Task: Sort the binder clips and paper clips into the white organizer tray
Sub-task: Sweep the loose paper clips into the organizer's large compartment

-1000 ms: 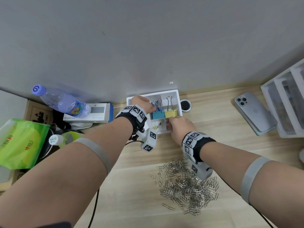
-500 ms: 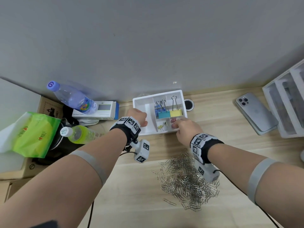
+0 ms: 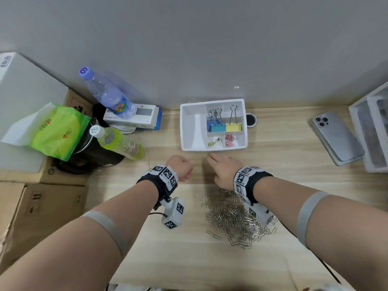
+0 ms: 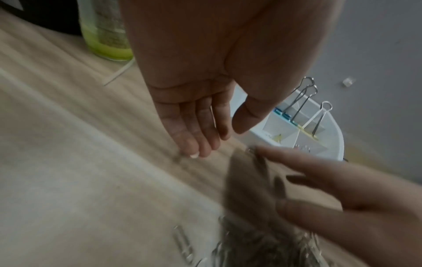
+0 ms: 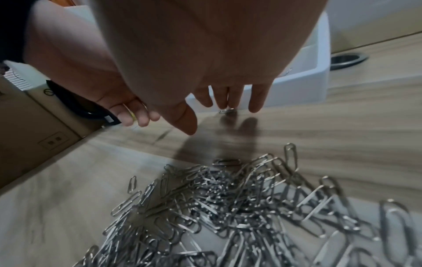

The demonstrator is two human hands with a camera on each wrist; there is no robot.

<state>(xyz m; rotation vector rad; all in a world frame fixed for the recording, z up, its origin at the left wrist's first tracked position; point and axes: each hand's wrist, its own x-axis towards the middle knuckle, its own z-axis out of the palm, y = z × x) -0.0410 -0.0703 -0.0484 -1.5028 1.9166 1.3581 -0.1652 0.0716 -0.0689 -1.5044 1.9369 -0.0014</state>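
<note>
The white organizer tray stands near the wall. Blue, teal and yellow binder clips stand in its back compartments. Small yellow-green clips and pink clips lie in its front ones. Its large left compartment shows nothing inside. My left hand hovers in front of the tray, fingers loosely bent and holding nothing. My right hand is beside it with spread fingers. A single paper clip lies at its fingertips. A pile of silver paper clips lies under the right wrist.
A phone and a clear drawer unit sit at the right. Two bottles, a green bag and cardboard boxes crowd the left. A round black desk opening is right of the tray.
Both hands have drawn back out of the tray toward me, to the table in front of it. The left hand has let go of the binder clips, which stand in the tray.
</note>
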